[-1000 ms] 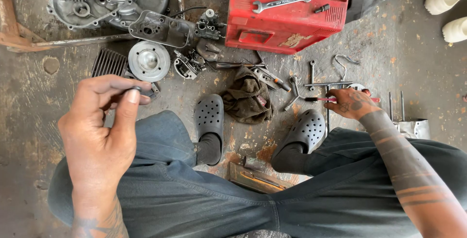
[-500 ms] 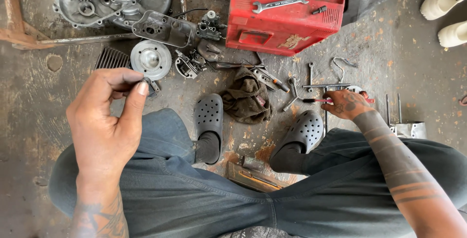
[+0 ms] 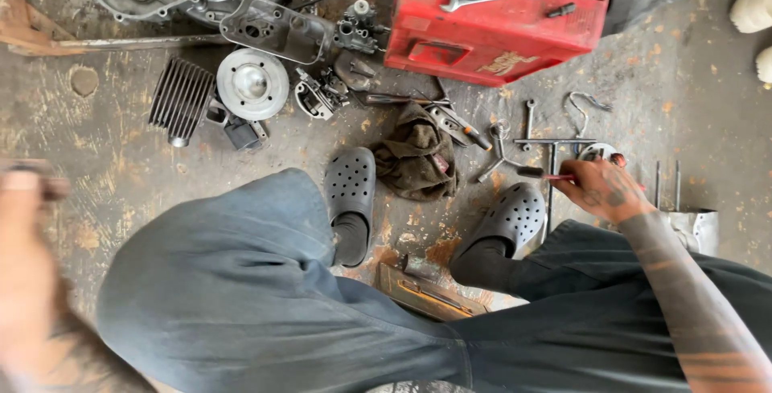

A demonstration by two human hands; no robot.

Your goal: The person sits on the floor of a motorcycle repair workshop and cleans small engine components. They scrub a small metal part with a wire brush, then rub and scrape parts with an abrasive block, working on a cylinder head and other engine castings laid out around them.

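Left hand has swung out to the frame edge, blurred; grip cannot be told. Right hand pinches a red-handled tool low to the floor, below the red toolbox, beside the right clog, likely for reach.

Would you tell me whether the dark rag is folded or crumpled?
Crumpled: the dark rag lies bunched in uneven creases on the floor.

The left hand is motion-blurred and cut off at the edge, its fingers perhaps pinching something indistinct.
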